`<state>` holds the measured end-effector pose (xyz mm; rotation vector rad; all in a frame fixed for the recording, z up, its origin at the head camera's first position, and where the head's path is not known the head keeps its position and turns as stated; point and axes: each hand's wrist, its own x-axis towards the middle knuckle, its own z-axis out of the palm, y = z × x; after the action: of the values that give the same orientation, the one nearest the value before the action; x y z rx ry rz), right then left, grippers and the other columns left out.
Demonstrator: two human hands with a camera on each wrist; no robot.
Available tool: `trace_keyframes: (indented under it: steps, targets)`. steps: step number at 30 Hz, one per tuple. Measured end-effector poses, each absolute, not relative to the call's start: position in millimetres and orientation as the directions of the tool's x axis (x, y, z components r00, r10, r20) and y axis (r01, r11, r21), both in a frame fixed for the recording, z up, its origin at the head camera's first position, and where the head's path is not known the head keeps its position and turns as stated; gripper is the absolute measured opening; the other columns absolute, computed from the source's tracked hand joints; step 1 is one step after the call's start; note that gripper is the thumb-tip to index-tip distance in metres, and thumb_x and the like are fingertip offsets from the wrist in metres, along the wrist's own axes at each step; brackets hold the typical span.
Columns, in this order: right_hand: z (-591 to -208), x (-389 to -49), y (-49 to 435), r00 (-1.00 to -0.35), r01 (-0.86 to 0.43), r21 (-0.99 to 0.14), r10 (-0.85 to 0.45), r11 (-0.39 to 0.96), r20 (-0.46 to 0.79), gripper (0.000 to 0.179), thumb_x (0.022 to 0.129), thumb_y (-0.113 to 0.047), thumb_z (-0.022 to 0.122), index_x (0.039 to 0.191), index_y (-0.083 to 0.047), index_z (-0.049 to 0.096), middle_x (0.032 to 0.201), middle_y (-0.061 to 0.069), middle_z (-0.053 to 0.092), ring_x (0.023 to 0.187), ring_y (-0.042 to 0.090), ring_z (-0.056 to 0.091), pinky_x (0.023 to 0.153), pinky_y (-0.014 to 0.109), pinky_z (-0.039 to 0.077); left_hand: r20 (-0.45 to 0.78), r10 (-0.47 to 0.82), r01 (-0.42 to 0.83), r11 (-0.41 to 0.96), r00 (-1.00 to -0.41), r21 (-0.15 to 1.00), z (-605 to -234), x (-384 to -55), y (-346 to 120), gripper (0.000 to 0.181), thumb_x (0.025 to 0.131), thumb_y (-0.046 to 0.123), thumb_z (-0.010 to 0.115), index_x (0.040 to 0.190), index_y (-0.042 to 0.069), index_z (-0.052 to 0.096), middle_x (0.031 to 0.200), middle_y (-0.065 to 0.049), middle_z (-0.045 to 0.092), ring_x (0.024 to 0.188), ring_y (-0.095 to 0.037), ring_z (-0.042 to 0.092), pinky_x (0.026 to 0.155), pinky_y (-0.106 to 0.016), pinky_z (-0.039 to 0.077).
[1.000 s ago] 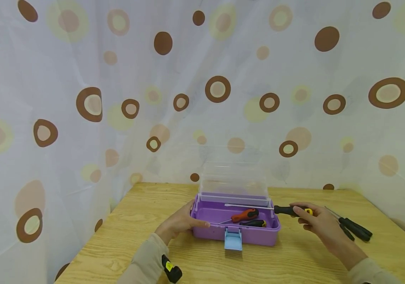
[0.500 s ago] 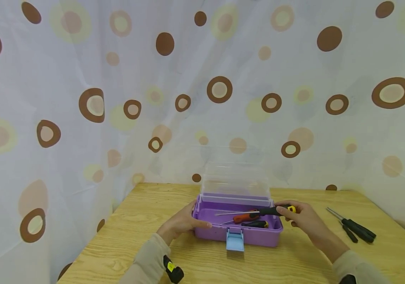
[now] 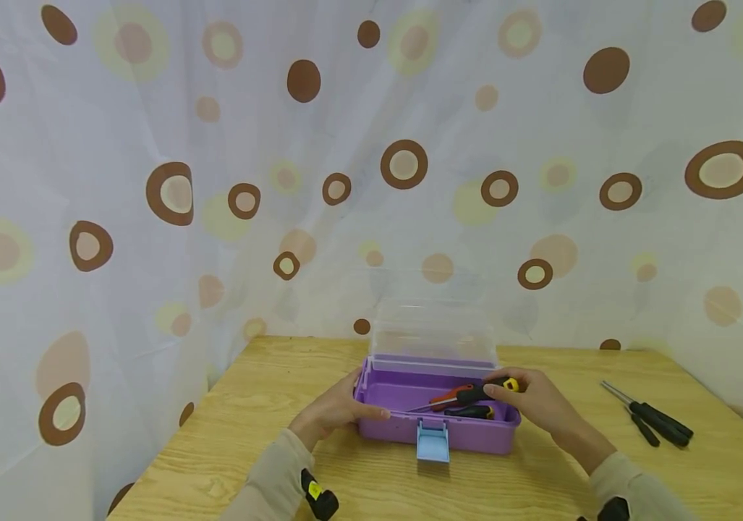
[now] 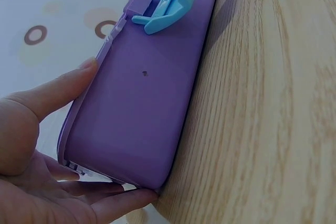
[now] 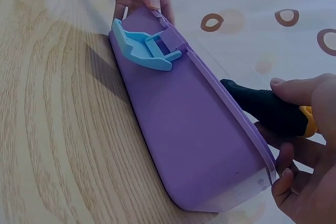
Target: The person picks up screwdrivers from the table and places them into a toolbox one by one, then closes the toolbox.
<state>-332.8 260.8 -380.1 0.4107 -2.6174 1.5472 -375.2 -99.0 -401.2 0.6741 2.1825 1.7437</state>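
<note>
In the head view, a purple toolbox (image 3: 387,432) stands on the wooden table with its clear lid (image 3: 432,333) raised. My left hand (image 3: 332,411) holds the box's left end, thumb on the front rim and fingers at the side. Over the box's right part, my right hand (image 3: 537,407) pinches a screwdriver with a black handle (image 3: 473,394) and yellow end, its shaft slanting down left into the box. A red-and-black screwdriver (image 3: 444,396) lies beneath it, partly hidden. Closer to the front wall rests a black-and-yellow handled tool (image 3: 472,412). The blue latch (image 5: 143,48) hangs open.
Right of the box, a black-handled screwdriver (image 3: 667,425) and a smaller black tool (image 3: 646,431) lie side by side on the table (image 3: 475,485). Behind the table hangs a white curtain (image 3: 338,116) with brown circles.
My right hand has carried the black-and-yellow screwdriver left and lower, from beyond the box's right end to inside its walls. The left hand keeps its hold on the box.
</note>
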Motion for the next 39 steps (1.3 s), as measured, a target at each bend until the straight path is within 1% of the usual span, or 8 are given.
trace_keyframes:
  steps: [4, 9, 15, 18, 22, 28, 35, 39]
  targets:
    - [-380.8, -333.8, 261.1, -0.961, -0.263, -0.843, -0.21, 0.469, 0.182, 0.045, 0.097, -0.026, 0.075, 0.132, 0.001, 0.067, 0.109, 0.011, 0.063, 0.083, 0.025, 0.051, 0.067, 0.033, 0.042, 0.076, 0.509, 0.184, 0.166, -0.858, 0.969, -399.7, -374.9, -99.0, 0.109, 0.082, 0.011, 0.087, 0.165, 0.011, 0.017, 0.152, -0.025, 0.044, 0.134, -0.044, 0.047, 0.11, -0.057, 0.04]
    - [-384.4, -336.8, 262.3, -0.955, -0.264, -0.848, -0.246, 0.459, 0.165, 0.05, 0.096, -0.023, 0.076, 0.137, 0.003, 0.063, 0.102, 0.012, 0.064, 0.08, 0.027, 0.056, 0.063, 0.031, 0.047, 0.07, 0.504, 0.178, 0.17, -0.861, 0.969, -399.8, -374.3, -98.9, 0.109, 0.082, 0.011, 0.087, 0.165, 0.011, 0.017, 0.152, -0.025, 0.044, 0.133, -0.044, 0.047, 0.109, -0.058, 0.041]
    - [-384.5, -336.9, 263.1, -0.945, -0.288, -0.847, -0.277, 0.447, 0.175, 0.053, 0.098, -0.022, 0.074, 0.142, 0.003, 0.058, 0.096, 0.016, 0.065, 0.073, 0.025, 0.054, 0.059, 0.03, 0.044, 0.063, 0.503, 0.174, 0.176, -0.862, 0.969, -400.1, -373.8, -99.3, 0.11, 0.083, 0.012, 0.087, 0.166, 0.013, 0.016, 0.152, -0.023, 0.044, 0.134, -0.043, 0.047, 0.109, -0.06, 0.04]
    - [-382.9, -333.9, 262.7, -0.943, -0.3, -0.833, -0.275, 0.465, 0.186, 0.052, 0.099, -0.025, 0.073, 0.142, 0.001, 0.06, 0.117, 0.021, 0.066, 0.081, 0.025, 0.059, 0.067, 0.034, 0.048, 0.063, 0.506, 0.171, 0.17, -0.86, 0.971, -400.1, -373.5, -99.1, 0.11, 0.083, 0.011, 0.087, 0.166, 0.013, 0.015, 0.152, -0.024, 0.043, 0.133, -0.044, 0.047, 0.108, -0.06, 0.041]
    - [-380.7, -331.4, 263.4, -0.941, -0.325, -0.793, -0.258, 0.515, 0.219, 0.048, 0.1, -0.03, 0.071, 0.14, -0.005, 0.063, 0.142, 0.019, 0.058, 0.108, 0.031, 0.063, 0.088, 0.048, 0.053, 0.063, 0.509, 0.17, 0.166, -0.859, 0.971, -399.7, -372.9, -99.0, 0.11, 0.083, 0.011, 0.087, 0.166, 0.013, 0.015, 0.152, -0.025, 0.043, 0.133, -0.045, 0.047, 0.108, -0.059, 0.042]
    - [-377.7, -332.0, 265.4, -0.922, -0.381, -0.77, -0.272, 0.511, 0.275, 0.044, 0.103, -0.031, 0.066, 0.138, -0.004, 0.064, 0.136, 0.015, 0.065, 0.129, 0.037, 0.054, 0.105, 0.057, 0.043, 0.051, 0.494, 0.157, 0.176, -0.868, 0.972, -399.7, -373.0, -99.2, 0.111, 0.082, 0.011, 0.088, 0.166, 0.014, 0.015, 0.151, -0.025, 0.044, 0.132, -0.045, 0.048, 0.107, -0.06, 0.043]
    - [-372.5, -328.8, 265.4, -0.92, -0.382, -0.786, -0.279, 0.487, 0.274, 0.043, 0.104, -0.029, 0.065, 0.137, -0.002, 0.064, 0.133, 0.018, 0.066, 0.116, 0.03, 0.063, 0.094, 0.043, 0.051, 0.051, 0.499, 0.16, 0.178, -0.865, 0.971, -399.8, -373.9, -99.2, 0.112, 0.082, 0.012, 0.088, 0.167, 0.015, 0.015, 0.152, -0.025, 0.043, 0.132, -0.043, 0.049, 0.107, -0.059, 0.042]
    - [-370.3, -329.0, 267.1, -0.925, -0.37, -0.804, -0.265, 0.465, 0.272, 0.043, 0.103, -0.029, 0.066, 0.136, -0.001, 0.064, 0.13, 0.02, 0.066, 0.108, 0.03, 0.065, 0.088, 0.043, 0.055, 0.055, 0.498, 0.165, 0.181, -0.866, 0.97, -399.8, -374.3, -99.3, 0.112, 0.082, 0.013, 0.088, 0.167, 0.015, 0.014, 0.153, -0.024, 0.043, 0.133, -0.043, 0.048, 0.108, -0.059, 0.042]
